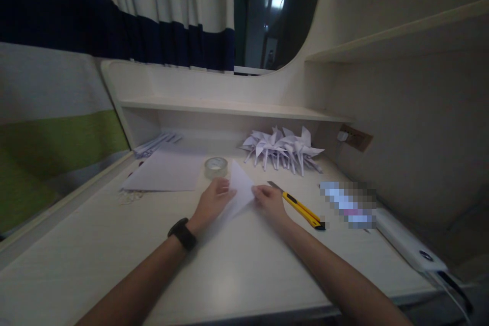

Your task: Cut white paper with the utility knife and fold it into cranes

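A white sheet of paper (241, 189), folded to a triangle, is held between my two hands just over the desk. My left hand (215, 198) grips its left edge, thumb on the near face and fingers partly behind it. At the right corner, the thumb and fingers of my right hand (270, 200) pinch the paper. A roll of clear tape (216, 167) lies just beyond my left hand. Right of my right hand is a yellow utility knife (301, 209) with its blade out, pointing to the far left.
Several white paper pinwheels (280, 146) are heaped at the back. A stack of white paper (166, 168) lies left, with rolled paper sticks (158, 143) behind it. A blurred-out object (347, 205) and a white power strip (408, 242) lie right. A low shelf (229, 107) spans the back.
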`<state>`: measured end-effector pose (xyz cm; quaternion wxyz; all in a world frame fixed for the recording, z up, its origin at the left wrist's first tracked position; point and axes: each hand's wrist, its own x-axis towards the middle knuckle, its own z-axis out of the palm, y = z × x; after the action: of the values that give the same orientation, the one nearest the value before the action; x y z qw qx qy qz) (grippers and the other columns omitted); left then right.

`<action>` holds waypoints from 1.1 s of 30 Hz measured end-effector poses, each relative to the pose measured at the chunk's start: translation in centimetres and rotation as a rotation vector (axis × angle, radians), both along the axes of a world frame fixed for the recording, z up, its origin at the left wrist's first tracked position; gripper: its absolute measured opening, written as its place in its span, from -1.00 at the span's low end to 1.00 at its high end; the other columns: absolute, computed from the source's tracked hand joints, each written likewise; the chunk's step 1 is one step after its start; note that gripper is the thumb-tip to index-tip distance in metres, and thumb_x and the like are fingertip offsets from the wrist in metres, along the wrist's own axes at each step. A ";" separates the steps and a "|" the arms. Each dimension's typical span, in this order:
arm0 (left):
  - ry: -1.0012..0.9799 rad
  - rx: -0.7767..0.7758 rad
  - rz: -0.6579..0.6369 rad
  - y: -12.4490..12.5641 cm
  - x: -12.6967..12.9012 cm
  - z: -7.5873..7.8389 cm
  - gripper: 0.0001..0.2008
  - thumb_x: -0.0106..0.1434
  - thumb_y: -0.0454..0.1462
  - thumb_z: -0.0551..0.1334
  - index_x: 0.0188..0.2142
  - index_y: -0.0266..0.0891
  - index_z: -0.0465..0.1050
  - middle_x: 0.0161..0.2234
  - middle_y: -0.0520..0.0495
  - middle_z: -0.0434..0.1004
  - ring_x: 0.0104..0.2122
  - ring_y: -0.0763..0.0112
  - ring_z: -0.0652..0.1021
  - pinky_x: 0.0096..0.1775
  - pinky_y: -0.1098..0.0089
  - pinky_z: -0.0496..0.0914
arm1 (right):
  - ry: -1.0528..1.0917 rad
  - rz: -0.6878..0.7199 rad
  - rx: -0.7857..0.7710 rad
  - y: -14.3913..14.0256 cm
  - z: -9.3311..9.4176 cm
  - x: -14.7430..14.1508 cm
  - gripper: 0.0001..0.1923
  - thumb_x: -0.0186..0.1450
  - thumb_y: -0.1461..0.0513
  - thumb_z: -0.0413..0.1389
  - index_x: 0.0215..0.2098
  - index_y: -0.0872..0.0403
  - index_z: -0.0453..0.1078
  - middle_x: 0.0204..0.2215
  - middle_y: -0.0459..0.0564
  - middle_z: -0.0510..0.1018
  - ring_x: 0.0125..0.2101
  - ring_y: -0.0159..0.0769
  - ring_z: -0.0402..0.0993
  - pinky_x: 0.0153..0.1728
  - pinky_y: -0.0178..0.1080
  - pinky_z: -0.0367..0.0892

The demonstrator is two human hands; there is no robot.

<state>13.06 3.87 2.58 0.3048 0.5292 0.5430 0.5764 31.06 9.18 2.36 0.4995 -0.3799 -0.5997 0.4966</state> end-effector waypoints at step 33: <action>0.197 0.045 -0.285 -0.5 0.6 1.1 -0.23 -0.06 -0.14 0.42 0.14 -0.27 0.26 0.10 -0.26 0.35 0.05 0.05 0.40 0.06 0.10 0.26 | 0.128 -0.001 -0.222 -2.1 2.3 -0.5 -0.63 -0.16 0.03 0.35 -0.60 0.16 0.45 -0.72 -0.10 0.44 -0.70 -0.43 0.28 -0.66 -0.36 0.19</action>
<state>13.67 3.33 3.64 0.3167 0.6614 0.4767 0.4848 30.53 7.04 4.66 0.4920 -0.4007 -0.5078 0.5827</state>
